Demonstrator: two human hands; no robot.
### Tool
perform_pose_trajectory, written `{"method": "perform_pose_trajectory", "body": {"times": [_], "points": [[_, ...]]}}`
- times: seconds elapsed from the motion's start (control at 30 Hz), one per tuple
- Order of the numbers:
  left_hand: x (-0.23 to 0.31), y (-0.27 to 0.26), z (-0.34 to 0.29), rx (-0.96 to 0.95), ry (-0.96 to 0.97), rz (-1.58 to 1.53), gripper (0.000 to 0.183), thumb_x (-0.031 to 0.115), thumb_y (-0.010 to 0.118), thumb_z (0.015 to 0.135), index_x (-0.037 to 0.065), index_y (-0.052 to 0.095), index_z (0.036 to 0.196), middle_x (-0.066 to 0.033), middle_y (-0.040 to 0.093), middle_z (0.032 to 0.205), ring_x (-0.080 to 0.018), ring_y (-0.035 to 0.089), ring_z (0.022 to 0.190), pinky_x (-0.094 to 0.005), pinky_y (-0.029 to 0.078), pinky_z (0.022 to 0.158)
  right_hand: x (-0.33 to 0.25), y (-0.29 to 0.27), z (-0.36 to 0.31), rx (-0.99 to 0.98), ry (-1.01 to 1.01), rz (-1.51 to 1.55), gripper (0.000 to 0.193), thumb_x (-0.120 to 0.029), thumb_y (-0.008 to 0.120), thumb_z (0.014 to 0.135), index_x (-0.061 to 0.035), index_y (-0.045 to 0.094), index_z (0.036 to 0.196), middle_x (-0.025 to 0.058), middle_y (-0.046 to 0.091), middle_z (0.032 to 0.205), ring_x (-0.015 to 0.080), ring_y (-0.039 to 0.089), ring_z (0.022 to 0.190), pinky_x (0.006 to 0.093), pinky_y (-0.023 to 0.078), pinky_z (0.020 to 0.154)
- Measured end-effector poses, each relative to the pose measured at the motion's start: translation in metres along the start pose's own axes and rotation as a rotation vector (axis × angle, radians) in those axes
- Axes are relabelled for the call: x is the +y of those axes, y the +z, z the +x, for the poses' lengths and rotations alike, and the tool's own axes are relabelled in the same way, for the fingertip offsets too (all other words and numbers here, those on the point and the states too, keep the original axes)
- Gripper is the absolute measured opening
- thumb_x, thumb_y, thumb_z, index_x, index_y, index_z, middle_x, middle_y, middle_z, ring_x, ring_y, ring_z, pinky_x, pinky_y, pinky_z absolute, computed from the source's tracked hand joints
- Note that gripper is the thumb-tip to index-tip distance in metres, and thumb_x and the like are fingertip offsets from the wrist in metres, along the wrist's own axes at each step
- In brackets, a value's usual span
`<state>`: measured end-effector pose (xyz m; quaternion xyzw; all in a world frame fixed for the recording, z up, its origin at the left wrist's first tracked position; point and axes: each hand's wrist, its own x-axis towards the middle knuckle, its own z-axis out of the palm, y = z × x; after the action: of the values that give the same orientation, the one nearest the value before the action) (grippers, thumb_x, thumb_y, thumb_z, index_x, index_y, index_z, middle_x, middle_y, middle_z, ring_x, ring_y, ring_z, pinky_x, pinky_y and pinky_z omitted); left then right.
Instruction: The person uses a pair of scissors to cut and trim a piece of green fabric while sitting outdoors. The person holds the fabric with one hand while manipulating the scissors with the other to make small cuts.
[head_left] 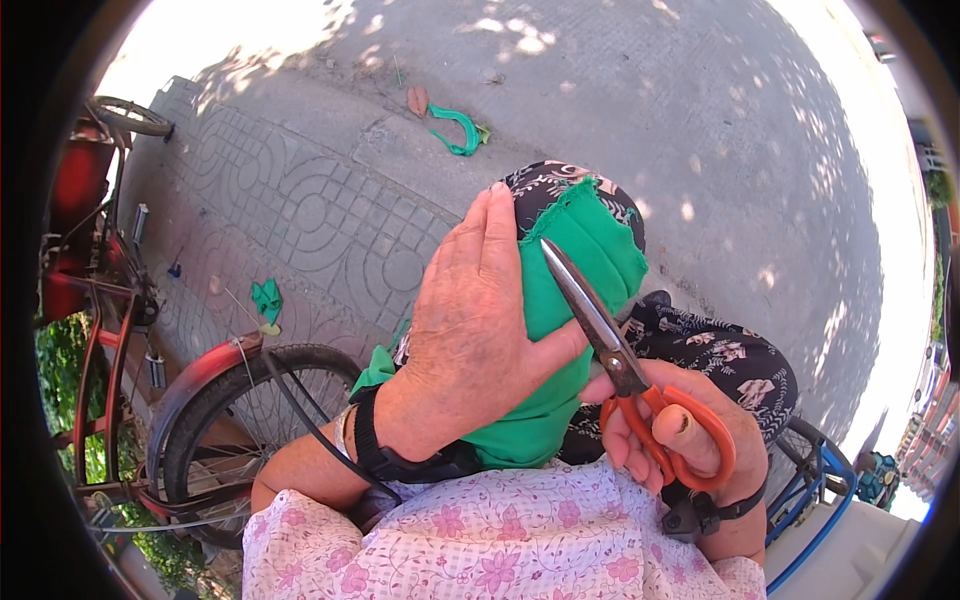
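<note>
A green cloth (590, 235) with a frayed far edge lies over my knee, on dark patterned trousers (700, 345). My left hand (470, 310) is spread flat on the cloth's left side, fingers pointing away from me and thumb stretched to the right. In my right hand (690, 425) is a pair of scissors (622, 365) with orange handles, my thumb through one loop. Its metal blades look closed together and point up and left over the cloth. The tip is close to the left fingers; whether it touches the cloth I cannot tell.
A red cycle frame (120, 340) and its wheel (225, 430) stand close on my left. Green scraps (460, 135) lie on the paved ground ahead, another green scrap (266, 298) lies to the left. Blue metal tubing (835, 490) is at the lower right.
</note>
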<state>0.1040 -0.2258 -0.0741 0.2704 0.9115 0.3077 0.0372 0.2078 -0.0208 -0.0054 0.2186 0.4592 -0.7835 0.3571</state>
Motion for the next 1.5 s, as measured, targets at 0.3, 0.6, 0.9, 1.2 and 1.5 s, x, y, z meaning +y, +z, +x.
{"method": "perform_pose_trajectory", "body": {"times": [0.3,0.6,0.9,1.2,1.5], "points": [[0.000,0.000,0.001,0.002,-0.003,-0.033,0.115,0.047,0.086,0.071,-0.016,0.025,0.146,-0.0362,0.043,0.141,-0.0473,0.047,0.132,-0.0499,0.041,0.109,-0.003,0.004,0.004,0.008,0.033,0.039,0.059,-0.038,0.067,0.096,0.0042,0.052,0.135,0.0077,0.065,0.083,0.0072,0.060,0.059,0.0195,0.050,0.049],[-0.001,-0.001,0.001,-0.012,-0.002,-0.033,0.114,0.045,0.086,0.072,-0.016,0.025,0.147,-0.0364,0.043,0.142,-0.0473,0.047,0.132,-0.0503,0.041,0.109,-0.001,0.012,0.012,0.070,-0.084,-0.081,0.053,-0.037,0.065,0.098,0.0022,0.055,0.132,0.0042,0.064,0.081,0.0051,0.058,0.059,0.0179,0.047,0.049],[0.000,-0.003,0.001,-0.023,0.013,-0.025,0.108,0.044,0.081,0.077,-0.016,0.024,0.147,-0.0372,0.042,0.141,-0.0478,0.046,0.132,-0.0506,0.040,0.109,-0.004,0.004,0.006,0.288,-0.376,-0.118,0.090,-0.068,0.068,0.084,0.0057,0.052,0.132,0.0068,0.064,0.082,0.0046,0.057,0.059,0.0168,0.044,0.050],[0.000,-0.002,0.000,0.002,0.015,-0.031,0.108,0.041,0.083,0.075,-0.014,0.025,0.148,-0.0360,0.043,0.141,-0.0474,0.047,0.131,-0.0503,0.041,0.108,0.002,-0.004,0.001,0.016,-0.060,0.021,0.076,-0.050,0.074,0.088,0.0063,0.052,0.134,0.0095,0.065,0.085,0.0080,0.060,0.059,0.0193,0.049,0.051],[0.001,0.000,0.001,-0.006,-0.001,-0.020,0.108,0.040,0.084,0.074,-0.014,0.026,0.147,-0.0357,0.043,0.141,-0.0471,0.047,0.131,-0.0502,0.041,0.108,-0.006,0.000,0.001,0.026,-0.011,-0.036,0.069,-0.049,0.069,0.092,0.0054,0.054,0.133,0.0089,0.064,0.083,0.0082,0.061,0.058,0.0202,0.050,0.049]]}}
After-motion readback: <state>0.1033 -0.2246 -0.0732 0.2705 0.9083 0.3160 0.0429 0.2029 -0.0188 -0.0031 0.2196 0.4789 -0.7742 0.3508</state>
